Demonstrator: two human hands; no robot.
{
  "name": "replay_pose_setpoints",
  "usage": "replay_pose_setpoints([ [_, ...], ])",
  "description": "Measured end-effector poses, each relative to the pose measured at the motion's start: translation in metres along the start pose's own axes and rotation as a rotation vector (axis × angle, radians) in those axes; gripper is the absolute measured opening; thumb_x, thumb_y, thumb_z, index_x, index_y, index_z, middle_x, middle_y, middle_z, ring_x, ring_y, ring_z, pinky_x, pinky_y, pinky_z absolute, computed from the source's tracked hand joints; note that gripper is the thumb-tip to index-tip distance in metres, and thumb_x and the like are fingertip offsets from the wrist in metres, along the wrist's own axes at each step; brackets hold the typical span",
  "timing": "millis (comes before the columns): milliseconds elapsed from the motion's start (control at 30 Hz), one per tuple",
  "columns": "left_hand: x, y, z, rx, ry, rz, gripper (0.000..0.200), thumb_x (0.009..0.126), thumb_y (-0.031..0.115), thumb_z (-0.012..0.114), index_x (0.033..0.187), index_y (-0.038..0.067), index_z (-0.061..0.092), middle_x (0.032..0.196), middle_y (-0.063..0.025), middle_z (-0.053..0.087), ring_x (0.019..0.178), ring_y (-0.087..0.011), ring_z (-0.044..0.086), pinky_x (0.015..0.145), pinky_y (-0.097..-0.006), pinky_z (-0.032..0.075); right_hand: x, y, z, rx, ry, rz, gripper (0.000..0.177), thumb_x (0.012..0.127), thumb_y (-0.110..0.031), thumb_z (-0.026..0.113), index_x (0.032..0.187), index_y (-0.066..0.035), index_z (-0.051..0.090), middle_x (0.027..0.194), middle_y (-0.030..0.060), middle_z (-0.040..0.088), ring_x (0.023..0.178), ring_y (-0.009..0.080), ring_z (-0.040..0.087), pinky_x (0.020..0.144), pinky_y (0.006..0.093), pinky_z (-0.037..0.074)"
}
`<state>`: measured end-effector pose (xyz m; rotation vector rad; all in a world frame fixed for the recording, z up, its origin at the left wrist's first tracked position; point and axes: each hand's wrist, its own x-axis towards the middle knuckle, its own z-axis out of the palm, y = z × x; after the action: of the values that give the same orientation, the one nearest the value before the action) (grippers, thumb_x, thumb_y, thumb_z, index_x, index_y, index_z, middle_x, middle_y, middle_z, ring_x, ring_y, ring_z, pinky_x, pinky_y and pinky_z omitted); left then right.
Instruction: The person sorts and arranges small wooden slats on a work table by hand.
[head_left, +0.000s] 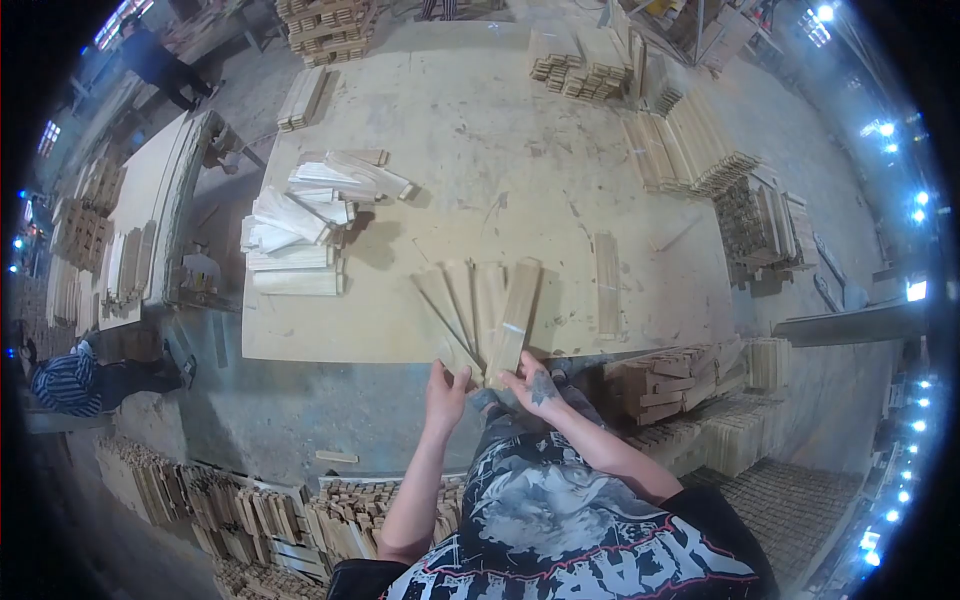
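Observation:
Several pale wooden slats (490,295) are spread like a fan over the near edge of the large table, their far ends apart and their near ends bunched together. At the bunched ends on the left side, my left hand (447,394) pinches the slats between thumb and fingers. My right hand (533,386) grips the near end of the rightmost slat (517,313), thumb on top; its other fingers are partly hidden underneath. A single slat (607,285) lies on the table to the right of the fan.
On the table (470,120), a loose heap of whitish slats (300,220) lies left. Stacked slats (690,145) stand at the right, with another pile (578,62) at the back. Bundled wood (660,385) sits below the right edge. Two people (160,60) are at the left.

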<state>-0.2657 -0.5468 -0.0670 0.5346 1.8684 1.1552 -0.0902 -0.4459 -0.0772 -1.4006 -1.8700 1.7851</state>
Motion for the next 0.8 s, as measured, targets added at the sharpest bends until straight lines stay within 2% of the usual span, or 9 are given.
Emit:
replay_pose_setpoints([
  [133, -0.018, 0.029, -0.019, 0.255, -0.167, -0.004, 0.047, 0.096, 0.023, 0.067, 0.131, -0.004, 0.052, 0.107, -0.0276, 0.071, 0.102, -0.0437, 0.070, 0.087, -0.0489, 0.054, -0.023, -0.027, 0.004, -0.281, -0.015, -0.122, 0.058, 0.095, -0.023, 0.067, 0.143, 0.000, 0.044, 0.128, 0.0238, 0.066, 0.117, 0.0374, 0.066, 0.096, 0.0426, 0.053],
  [167, -0.019, 0.033, -0.021, 0.349, -0.194, -0.001, 0.050, 0.096, 0.024, 0.067, 0.133, -0.004, 0.051, 0.109, -0.0295, 0.070, 0.104, -0.0464, 0.068, 0.089, -0.0506, 0.053, -0.028, -0.051, -0.001, -0.293, -0.146, 0.064, 0.065, 0.095, -0.028, 0.065, 0.148, -0.001, 0.039, 0.132, 0.0299, 0.061, 0.123, 0.0457, 0.059, 0.102, 0.0469, 0.049],
  [267, -0.016, 0.040, -0.022, 0.482, -0.267, -0.022, 0.060, 0.093, 0.029, 0.070, 0.136, -0.006, 0.046, 0.109, -0.0323, 0.069, 0.107, -0.0501, 0.065, 0.091, -0.0526, 0.052, -0.028, -0.029, 0.009, -0.394, -0.135, -0.037, 0.068, 0.095, -0.030, 0.064, 0.151, -0.002, 0.036, 0.130, 0.0307, 0.062, 0.122, 0.0465, 0.059, 0.103, 0.0488, 0.048],
  [367, -0.007, 0.029, -0.022, 0.618, -0.254, 0.030, 0.073, 0.091, 0.035, 0.072, 0.145, -0.003, 0.041, 0.105, -0.0274, 0.070, 0.097, -0.0461, 0.069, 0.086, -0.0530, 0.055, -0.021, -0.023, 0.002, -0.371, -0.182, -0.036, 0.070, 0.096, -0.031, 0.064, 0.153, -0.002, 0.035, 0.127, 0.0283, 0.065, 0.122, 0.0438, 0.061, 0.103, 0.0487, 0.048],
  [467, -0.032, 0.073, 0.006, 0.677, 0.150, 0.090, 0.086, 0.086, 0.040, 0.077, 0.150, -0.001, 0.038, 0.124, -0.0302, 0.061, 0.109, -0.0457, 0.063, 0.091, -0.0543, 0.051, -0.021, -0.038, -0.016, -0.400, -0.169, 0.008, 0.071, 0.097, -0.028, 0.063, 0.156, -0.002, 0.033, 0.124, 0.0245, 0.068, 0.117, 0.0360, 0.066, 0.100, 0.0435, 0.050],
  [567, -0.034, 0.074, 0.045, 0.719, 0.337, 0.251, 0.104, 0.078, 0.041, 0.083, 0.157, 0.002, 0.028, 0.138, -0.0320, 0.047, 0.124, -0.0465, 0.052, 0.098, -0.0556, 0.045, -0.014, -0.024, -0.041, -0.221, -0.194, 0.055, 0.066, 0.102, -0.022, 0.059, 0.157, -0.002, 0.031, 0.124, 0.0188, 0.069, 0.111, 0.0253, 0.069, 0.094, 0.0361, 0.053],
  [667, -0.025, 0.064, 0.074, 0.911, 0.404, 0.198, 0.112, 0.075, 0.041, 0.085, 0.160, 0.002, 0.023, 0.138, -0.0301, 0.045, 0.126, -0.0436, 0.046, 0.096, -0.0539, 0.041, -0.011, 0.003, -0.063, -0.047, -0.194, -0.024, 0.059, 0.105, -0.017, 0.055, 0.157, -0.003, 0.031, 0.124, 0.0144, 0.070, 0.107, 0.0190, 0.068, 0.090, 0.0314, 0.055],
  [700, -0.024, 0.066, 0.078, 0.858, 0.420, 0.180, 0.110, 0.074, 0.031, 0.084, 0.161, 0.003, 0.022, 0.135, -0.0322, 0.045, 0.124, -0.0458, 0.046, 0.097, -0.0561, 0.038, -0.010, 0.009, -0.071, 0.003, -0.211, -0.032, 0.056, 0.107, -0.018, 0.053, 0.157, -0.004, 0.033, 0.126, 0.0124, 0.070, 0.107, 0.0187, 0.068, 0.089, 0.0307, 0.055],
  [800, -0.019, 0.067, 0.085, 0.844, 0.432, 0.100, 0.109, 0.071, 0.020, 0.081, 0.162, 0.006, 0.021, 0.138, -0.0322, 0.043, 0.123, -0.0458, 0.046, 0.096, -0.0574, 0.039, -0.007, -0.001, -0.093, 0.127, -0.251, 0.056, 0.053, 0.106, -0.017, 0.055, 0.153, -0.002, 0.036, 0.124, 0.0153, 0.071, 0.107, 0.0208, 0.070, 0.091, 0.0348, 0.055],
])
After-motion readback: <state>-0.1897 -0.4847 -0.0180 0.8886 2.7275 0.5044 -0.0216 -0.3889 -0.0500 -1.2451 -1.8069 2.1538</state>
